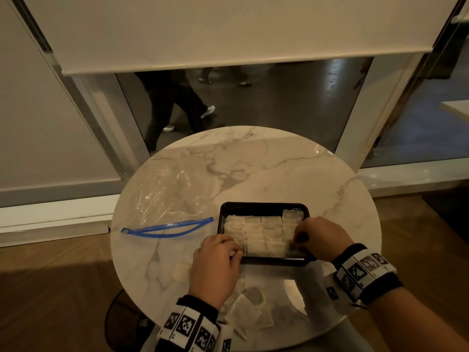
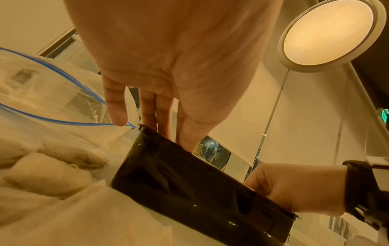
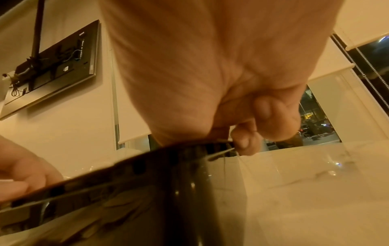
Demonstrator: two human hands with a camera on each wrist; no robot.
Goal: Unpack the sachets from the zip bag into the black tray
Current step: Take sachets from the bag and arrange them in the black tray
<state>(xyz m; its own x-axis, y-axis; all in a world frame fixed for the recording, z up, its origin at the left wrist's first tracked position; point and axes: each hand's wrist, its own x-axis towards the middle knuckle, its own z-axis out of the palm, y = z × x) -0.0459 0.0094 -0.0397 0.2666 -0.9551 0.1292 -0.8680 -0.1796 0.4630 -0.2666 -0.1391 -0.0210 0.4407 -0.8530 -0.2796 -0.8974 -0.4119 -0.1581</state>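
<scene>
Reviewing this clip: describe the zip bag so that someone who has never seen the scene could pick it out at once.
Start at the round marble table. Left of the black tray, on the far-left part of the tabletop, lies the zip bag, flattened and crinkled. It is clear plastic, with a blue zip strip gaping open along its near edge, unlike the pale paper sachets loose by the near rim.

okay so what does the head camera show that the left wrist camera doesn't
Only the head view shows the sachets packed inside the black tray and the round marble table whole. Only the left wrist view shows a round ceiling lamp and the left hand from its palm side. Both show the zip bag, the loose sachets and the right hand.
</scene>
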